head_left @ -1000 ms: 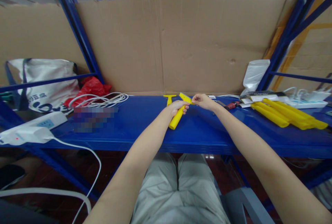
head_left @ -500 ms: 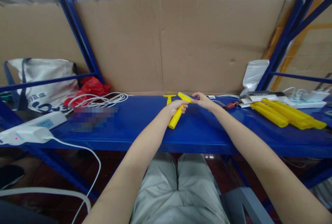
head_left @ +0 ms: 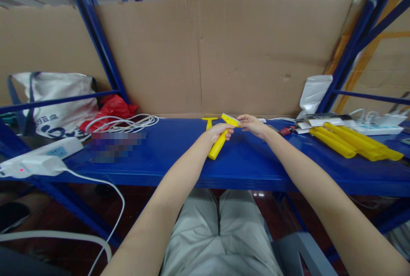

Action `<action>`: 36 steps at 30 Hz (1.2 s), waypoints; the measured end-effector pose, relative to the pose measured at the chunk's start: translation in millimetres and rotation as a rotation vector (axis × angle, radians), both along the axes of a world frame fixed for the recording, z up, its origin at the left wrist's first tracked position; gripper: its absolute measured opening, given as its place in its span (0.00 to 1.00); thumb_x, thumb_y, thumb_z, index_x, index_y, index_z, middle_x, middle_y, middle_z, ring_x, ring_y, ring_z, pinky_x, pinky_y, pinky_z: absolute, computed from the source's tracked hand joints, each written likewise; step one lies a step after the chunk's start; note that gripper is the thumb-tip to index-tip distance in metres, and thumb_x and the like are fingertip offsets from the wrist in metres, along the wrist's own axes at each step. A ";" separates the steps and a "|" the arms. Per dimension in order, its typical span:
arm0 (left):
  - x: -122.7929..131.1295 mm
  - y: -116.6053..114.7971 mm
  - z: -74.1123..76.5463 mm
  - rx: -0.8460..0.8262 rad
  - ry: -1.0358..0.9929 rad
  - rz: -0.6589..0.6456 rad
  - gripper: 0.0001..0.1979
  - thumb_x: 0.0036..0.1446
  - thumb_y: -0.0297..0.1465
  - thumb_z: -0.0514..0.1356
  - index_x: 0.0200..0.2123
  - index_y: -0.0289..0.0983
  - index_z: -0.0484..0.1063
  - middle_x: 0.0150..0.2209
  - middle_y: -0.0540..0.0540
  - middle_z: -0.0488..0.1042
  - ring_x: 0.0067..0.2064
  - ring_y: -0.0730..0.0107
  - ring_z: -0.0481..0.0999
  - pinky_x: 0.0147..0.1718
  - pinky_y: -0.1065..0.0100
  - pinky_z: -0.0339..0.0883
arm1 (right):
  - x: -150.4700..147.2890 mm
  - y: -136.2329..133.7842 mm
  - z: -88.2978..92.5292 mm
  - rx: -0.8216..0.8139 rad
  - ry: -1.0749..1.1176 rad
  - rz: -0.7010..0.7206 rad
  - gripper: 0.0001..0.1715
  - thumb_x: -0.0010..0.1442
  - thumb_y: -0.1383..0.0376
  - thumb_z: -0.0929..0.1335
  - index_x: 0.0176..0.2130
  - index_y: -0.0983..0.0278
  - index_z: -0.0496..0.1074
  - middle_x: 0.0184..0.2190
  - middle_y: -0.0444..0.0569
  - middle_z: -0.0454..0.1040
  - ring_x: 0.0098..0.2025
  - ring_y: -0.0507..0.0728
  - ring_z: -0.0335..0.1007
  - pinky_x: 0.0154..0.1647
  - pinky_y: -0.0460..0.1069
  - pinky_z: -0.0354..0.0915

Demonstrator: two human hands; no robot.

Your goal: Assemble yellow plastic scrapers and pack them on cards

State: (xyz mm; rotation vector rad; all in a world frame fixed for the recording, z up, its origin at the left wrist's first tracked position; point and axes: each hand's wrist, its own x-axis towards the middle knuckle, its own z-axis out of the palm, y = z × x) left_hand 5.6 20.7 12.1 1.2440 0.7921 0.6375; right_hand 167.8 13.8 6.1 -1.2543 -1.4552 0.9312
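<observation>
My left hand (head_left: pixel 221 131) is wrapped round the handle of a yellow scraper (head_left: pixel 218 147), just below its wide head. The scraper slants over the blue shelf, its head away from me and its thick handle end towards me. A pale strip runs along the far edge of the head. At the head's right end, the bent fingers of my right hand (head_left: pixel 253 124) pinch the corner; their tips are partly hidden. Behind my left hand, a second yellow T-shaped scraper (head_left: pixel 209 120) lies on the shelf, its lower part covered by the hand.
Several yellow handle-like pieces (head_left: pixel 355 141) lie at the right, beside a red-and-black tool (head_left: pixel 287 130). Coiled white cable (head_left: pixel 128 122), a red bag (head_left: pixel 117 107) and a power strip (head_left: pixel 41 156) occupy the left. Cardboard (head_left: pixel 198 58) closes off the back; blue posts (head_left: pixel 96 37) flank it.
The scraper's head has turned slightly, showing more of its pale edge. My right fingers have closed in around the head's right end. My left hand keeps its grip.
</observation>
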 end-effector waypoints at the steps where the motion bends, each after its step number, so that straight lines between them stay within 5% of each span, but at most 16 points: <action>1: 0.2 -0.2 0.1 0.001 -0.005 -0.005 0.09 0.61 0.21 0.48 0.29 0.36 0.60 0.14 0.58 0.56 0.12 0.82 0.53 0.13 0.79 0.48 | 0.9 0.0 0.3 -0.004 0.025 0.015 0.12 0.49 0.74 0.68 0.35 0.62 0.66 0.28 0.41 0.70 0.31 0.48 0.66 0.33 0.44 0.61; 26: 1.6 -1.2 3.2 -0.015 -0.079 -0.026 0.09 0.58 0.20 0.48 0.28 0.36 0.60 0.14 0.57 0.56 0.12 0.82 0.53 0.13 0.79 0.48 | 10.0 5.1 -0.8 -0.024 0.179 0.233 0.08 0.47 0.73 0.69 0.31 0.64 0.71 0.28 0.44 0.72 0.30 0.48 0.67 0.35 0.45 0.65; 31: 2.9 -0.7 2.8 -0.030 -0.041 -0.015 0.09 0.59 0.20 0.47 0.28 0.35 0.60 0.14 0.57 0.56 0.12 0.82 0.53 0.13 0.79 0.48 | 8.7 8.0 -3.9 0.010 -0.053 0.155 0.06 0.52 0.70 0.68 0.33 0.63 0.68 0.31 0.46 0.73 0.34 0.51 0.69 0.37 0.47 0.66; 36: 2.6 2.5 1.5 -0.042 -0.071 0.026 0.09 0.58 0.21 0.48 0.27 0.36 0.58 0.14 0.58 0.55 0.12 0.82 0.53 0.13 0.79 0.47 | 19.1 8.6 3.4 0.170 -0.592 -0.036 0.11 0.53 0.61 0.69 0.38 0.63 0.70 0.37 0.52 0.75 0.41 0.57 0.70 0.44 0.52 0.66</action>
